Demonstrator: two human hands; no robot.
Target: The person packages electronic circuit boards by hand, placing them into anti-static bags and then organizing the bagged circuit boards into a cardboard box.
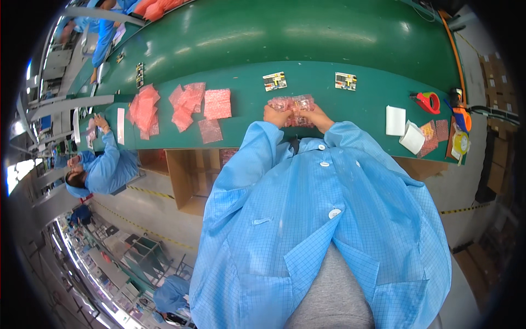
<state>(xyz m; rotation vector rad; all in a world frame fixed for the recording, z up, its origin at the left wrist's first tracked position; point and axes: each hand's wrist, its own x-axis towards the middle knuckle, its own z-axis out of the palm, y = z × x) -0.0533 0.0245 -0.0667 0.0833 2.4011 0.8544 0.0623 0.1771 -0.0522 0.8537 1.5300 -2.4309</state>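
Note:
Close to my body, at the table's near side, both hands grip a pink bubble wrap pouch (293, 102) with what looks like a circuit board inside. My left hand (277, 116) closes on its left end, thumb on top. On the right end, my right hand (318, 117) pinches it the same way. Beyond the pouch lie two bare circuit boards, one circuit board (275, 81) straight ahead and another circuit board (346, 81) farther right. Loose pink bubble wrap pouches (217, 103) are spread to the left of my hands.
The green table (252, 129) holds a heap of pink pouches (144, 109) farther left. At right are a red tape dispenser (426, 102), white sheets (395, 120) and tape rolls (460, 143). A cardboard box (192, 178) stands below the edge. A co-worker (109, 164) sits at left.

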